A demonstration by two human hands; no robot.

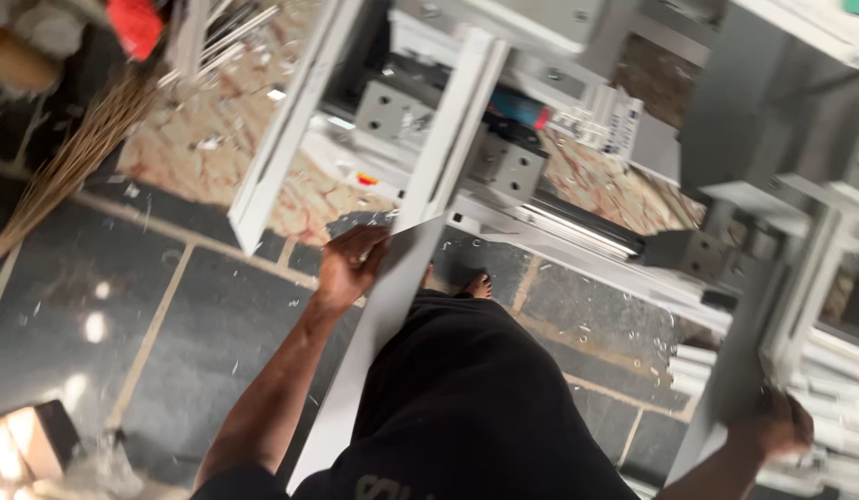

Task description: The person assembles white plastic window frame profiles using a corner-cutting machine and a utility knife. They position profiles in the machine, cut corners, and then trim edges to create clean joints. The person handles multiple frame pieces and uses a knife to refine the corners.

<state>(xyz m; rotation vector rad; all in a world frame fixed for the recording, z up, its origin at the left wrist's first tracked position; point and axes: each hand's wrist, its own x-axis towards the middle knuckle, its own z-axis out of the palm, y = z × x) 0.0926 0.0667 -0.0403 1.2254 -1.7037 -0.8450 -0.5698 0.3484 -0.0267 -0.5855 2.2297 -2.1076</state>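
My left hand (349, 267) grips the upper end of a long flat grey metal strip (378, 338) that runs down along my left side, past my black shirt. My right hand (775, 424) is blurred at the lower right, closed on the lower part of another grey flat bar (737, 366) that rises up and to the right. My bare foot (479, 285) shows on the dark tiles between the two hands.
White metal profiles (455, 120) and a white frame piece (286, 130) lie across grey machine blocks (388, 111) ahead. A stack of white profiles (841, 407) is at the right. A broom (68, 167) lies at the left on the dark tile floor (96, 278), which is strewn with metal shavings.
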